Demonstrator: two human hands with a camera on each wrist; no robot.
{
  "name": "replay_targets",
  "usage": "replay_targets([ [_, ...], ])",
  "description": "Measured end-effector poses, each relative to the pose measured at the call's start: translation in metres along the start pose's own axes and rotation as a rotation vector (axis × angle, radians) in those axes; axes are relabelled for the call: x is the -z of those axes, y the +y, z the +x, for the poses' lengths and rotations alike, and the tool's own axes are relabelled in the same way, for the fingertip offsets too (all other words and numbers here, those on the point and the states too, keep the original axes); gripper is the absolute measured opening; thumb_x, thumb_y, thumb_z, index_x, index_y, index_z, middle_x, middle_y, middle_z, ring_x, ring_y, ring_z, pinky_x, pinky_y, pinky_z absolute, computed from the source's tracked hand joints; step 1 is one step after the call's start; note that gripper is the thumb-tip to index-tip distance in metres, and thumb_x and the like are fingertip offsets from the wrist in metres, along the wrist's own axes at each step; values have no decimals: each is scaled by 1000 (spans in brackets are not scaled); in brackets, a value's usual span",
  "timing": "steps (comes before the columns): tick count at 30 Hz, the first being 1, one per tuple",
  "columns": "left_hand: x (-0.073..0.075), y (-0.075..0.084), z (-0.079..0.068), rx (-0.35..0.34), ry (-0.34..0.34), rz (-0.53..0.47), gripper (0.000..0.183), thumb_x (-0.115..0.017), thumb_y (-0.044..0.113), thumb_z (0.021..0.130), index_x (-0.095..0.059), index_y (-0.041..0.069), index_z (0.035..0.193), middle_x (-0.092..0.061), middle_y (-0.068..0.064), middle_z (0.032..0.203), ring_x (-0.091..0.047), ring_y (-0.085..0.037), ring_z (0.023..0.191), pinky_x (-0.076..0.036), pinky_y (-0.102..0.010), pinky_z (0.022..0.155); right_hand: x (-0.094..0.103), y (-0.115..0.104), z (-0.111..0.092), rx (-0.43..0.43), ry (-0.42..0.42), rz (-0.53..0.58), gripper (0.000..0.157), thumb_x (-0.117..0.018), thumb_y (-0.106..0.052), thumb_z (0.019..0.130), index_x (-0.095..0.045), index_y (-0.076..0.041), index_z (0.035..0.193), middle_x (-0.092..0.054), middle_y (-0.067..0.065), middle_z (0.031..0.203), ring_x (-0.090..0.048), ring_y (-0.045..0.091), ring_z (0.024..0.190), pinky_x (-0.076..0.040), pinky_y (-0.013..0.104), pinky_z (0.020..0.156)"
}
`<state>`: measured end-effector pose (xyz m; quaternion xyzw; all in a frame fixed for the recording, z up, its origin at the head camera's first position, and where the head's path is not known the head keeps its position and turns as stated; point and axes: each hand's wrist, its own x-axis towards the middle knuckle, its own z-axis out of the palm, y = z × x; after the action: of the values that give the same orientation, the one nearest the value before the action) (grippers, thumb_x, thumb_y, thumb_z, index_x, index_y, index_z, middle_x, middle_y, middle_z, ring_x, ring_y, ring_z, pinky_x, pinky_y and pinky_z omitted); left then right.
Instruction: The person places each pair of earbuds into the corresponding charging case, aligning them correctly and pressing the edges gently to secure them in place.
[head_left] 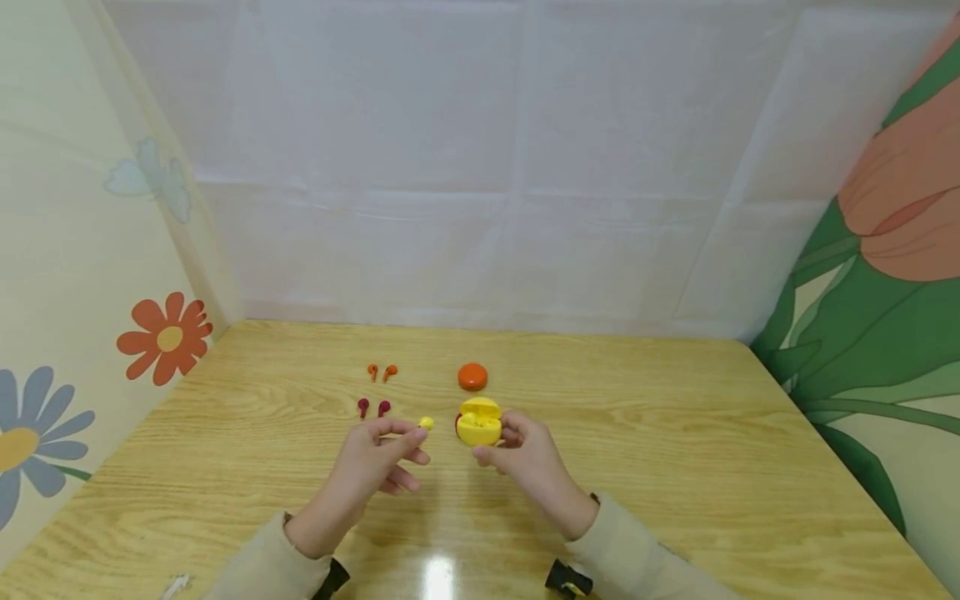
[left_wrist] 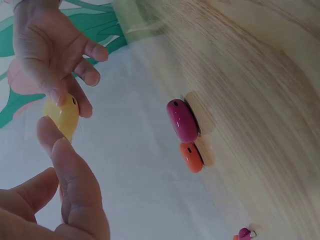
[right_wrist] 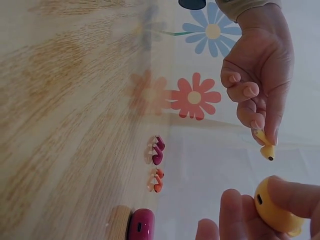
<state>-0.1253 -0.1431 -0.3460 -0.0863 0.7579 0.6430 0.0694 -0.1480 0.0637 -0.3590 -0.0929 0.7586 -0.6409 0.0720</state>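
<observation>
My left hand (head_left: 369, 460) pinches a yellow earbud (head_left: 426, 423) between thumb and fingertips; the right wrist view shows the earbud (right_wrist: 268, 151) with its rounded head pointing down. To its right, my right hand (head_left: 536, 458) holds a round yellow earbud case (head_left: 480, 432) by its side, raised above the table. Its lid stands up, and a rounded yellow shape shows at the left of its inside. Earbud and case are apart. In the left wrist view the case (left_wrist: 67, 116) is partly hidden behind left-hand fingers.
A magenta case (left_wrist: 183, 120) sits on the wooden table, mostly hidden behind the yellow one in the head view. Farther back is a closed orange case (head_left: 472, 377). Two orange earbuds (head_left: 390, 372) and two magenta earbuds (head_left: 384, 408) lie toward the left.
</observation>
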Motion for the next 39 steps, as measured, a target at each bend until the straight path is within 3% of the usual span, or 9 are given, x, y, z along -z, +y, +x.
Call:
replay_targets([
  [39,-19,14,1,-41,-65,-46,33,-64,25,96,-61,-2,113,-71,-5,77,-63,-15,50,-49,-26,49,-1,3,0,8,-20,-1,30,-74,0,82,-62,10,107,-71,17,96,-62,16,70,-49,26,60],
])
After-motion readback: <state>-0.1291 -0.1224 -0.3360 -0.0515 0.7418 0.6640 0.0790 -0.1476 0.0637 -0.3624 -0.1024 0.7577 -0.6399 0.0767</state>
